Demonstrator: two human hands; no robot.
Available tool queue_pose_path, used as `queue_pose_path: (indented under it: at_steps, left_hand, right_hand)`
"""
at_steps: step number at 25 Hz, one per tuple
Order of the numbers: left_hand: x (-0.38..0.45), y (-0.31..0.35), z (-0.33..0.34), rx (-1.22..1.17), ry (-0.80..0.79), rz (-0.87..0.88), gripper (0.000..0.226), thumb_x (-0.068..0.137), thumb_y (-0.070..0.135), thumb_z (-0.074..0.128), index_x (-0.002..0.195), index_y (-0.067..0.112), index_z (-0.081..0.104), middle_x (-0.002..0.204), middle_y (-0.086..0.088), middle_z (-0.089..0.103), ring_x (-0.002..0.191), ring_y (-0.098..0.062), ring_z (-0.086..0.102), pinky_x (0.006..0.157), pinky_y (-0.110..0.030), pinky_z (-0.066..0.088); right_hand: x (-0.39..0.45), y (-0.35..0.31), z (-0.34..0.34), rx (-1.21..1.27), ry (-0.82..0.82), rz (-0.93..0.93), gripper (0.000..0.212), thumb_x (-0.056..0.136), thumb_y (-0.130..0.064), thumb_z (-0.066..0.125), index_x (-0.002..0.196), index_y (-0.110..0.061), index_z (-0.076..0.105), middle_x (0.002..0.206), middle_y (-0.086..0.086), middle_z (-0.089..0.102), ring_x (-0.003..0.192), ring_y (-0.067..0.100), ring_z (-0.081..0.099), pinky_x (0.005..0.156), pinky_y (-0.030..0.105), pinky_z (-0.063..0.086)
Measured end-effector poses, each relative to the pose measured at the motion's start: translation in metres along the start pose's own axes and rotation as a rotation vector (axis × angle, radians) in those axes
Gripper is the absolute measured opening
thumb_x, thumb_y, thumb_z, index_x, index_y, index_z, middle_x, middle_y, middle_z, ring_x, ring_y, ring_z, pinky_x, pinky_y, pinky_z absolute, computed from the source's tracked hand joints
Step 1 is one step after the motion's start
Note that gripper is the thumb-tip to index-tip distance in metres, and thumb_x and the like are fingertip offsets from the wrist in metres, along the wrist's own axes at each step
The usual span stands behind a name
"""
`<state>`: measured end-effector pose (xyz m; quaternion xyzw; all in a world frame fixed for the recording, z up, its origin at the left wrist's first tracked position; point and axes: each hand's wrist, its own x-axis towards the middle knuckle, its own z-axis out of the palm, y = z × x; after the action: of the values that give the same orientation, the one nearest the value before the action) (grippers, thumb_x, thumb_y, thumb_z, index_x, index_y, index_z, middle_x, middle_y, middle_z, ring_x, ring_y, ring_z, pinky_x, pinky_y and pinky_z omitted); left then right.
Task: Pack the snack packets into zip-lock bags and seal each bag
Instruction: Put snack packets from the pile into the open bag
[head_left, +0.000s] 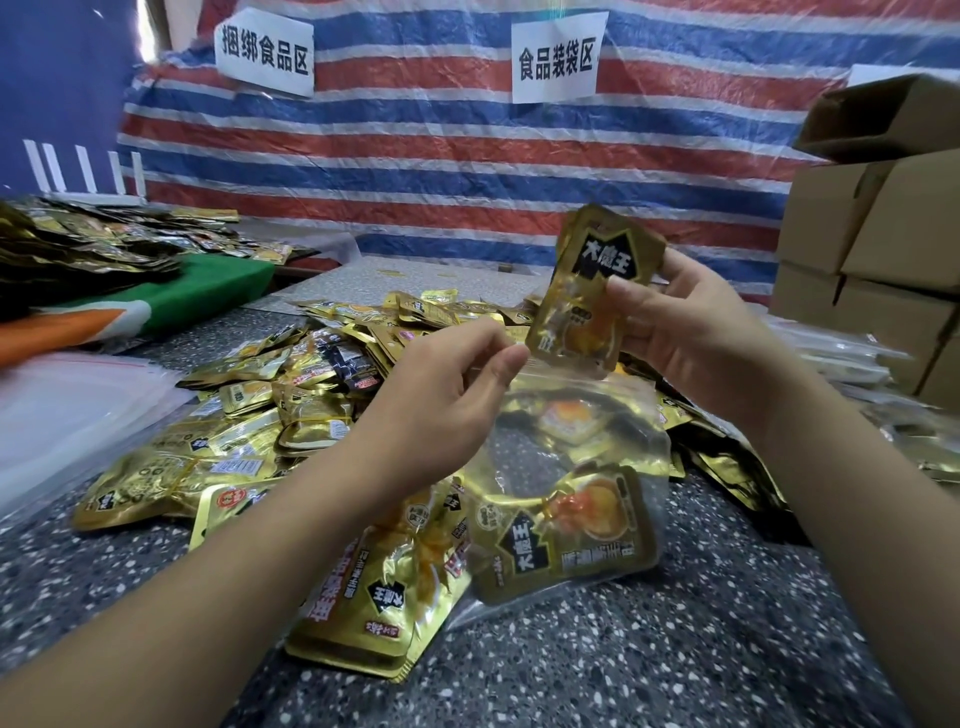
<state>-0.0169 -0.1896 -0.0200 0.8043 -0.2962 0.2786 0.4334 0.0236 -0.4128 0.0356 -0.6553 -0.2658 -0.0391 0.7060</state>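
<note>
The right hand (691, 338) has its grip clamped on a gold snack packet (597, 291), held upright above the mouth of a zip-lock bag (566, 467). The left hand (447, 395) pinches what looks like the bag's top edge. More packets (291, 410) cover the speckled tabletop (675, 649).

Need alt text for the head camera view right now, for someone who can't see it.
The right hand holds a gold snack packet above the mouth of a clear zip-lock bag, which the left hand pinches open. The bag already contains gold packets. A pile of loose packets covers the speckled table.
</note>
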Motion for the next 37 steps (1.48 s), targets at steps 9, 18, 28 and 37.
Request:
queue_pose_path:
  at_steps: [9,18,28,37]
  left_hand:
    - [0.0,0.003,0.0,-0.006,0.02,-0.001,0.03,0.098,0.031,0.049,0.081,0.009,0.06,0.068,-0.01,0.061,0.059,-0.022,0.052,0.057,-0.043,0.042]
    - [0.0,0.005,0.0,-0.026,0.032,0.019,0.026,0.095,0.037,0.049,0.078,0.02,0.059,0.065,-0.011,0.061,0.058,-0.027,0.053,0.056,-0.046,0.041]
    - [-0.001,0.005,0.002,-0.052,0.059,0.006,0.034,0.094,0.039,0.049,0.081,0.01,0.061,0.066,-0.014,0.06,0.057,-0.026,0.053,0.054,-0.042,0.041]
    - [0.0,0.011,0.001,-0.084,0.105,0.041,0.031,0.096,0.036,0.05,0.08,0.011,0.061,0.064,-0.006,0.061,0.056,-0.021,0.055,0.054,-0.042,0.043]
  right_hand:
    - [-0.003,0.001,-0.01,-0.159,-0.244,0.103,0.051,0.083,-0.008,0.07,0.131,-0.004,0.053,0.117,0.016,0.07,0.106,0.025,0.068,0.09,0.032,0.056]
    - [-0.012,-0.028,-0.002,-0.716,-0.497,0.231,0.025,0.088,-0.013,0.066,0.112,-0.022,0.065,0.09,-0.005,0.075,0.089,0.009,0.071,0.073,0.024,0.055]
    - [-0.021,-0.039,0.032,-1.014,-0.741,0.314,0.027,0.105,-0.026,0.045,0.106,-0.033,0.071,0.094,-0.015,0.076,0.087,0.002,0.071,0.076,0.025,0.056]
    - [-0.021,-0.035,0.041,-1.155,-0.714,0.231,0.033,0.1,-0.041,0.05,0.089,-0.021,0.073,0.083,-0.002,0.075,0.076,0.015,0.069,0.077,0.047,0.056]
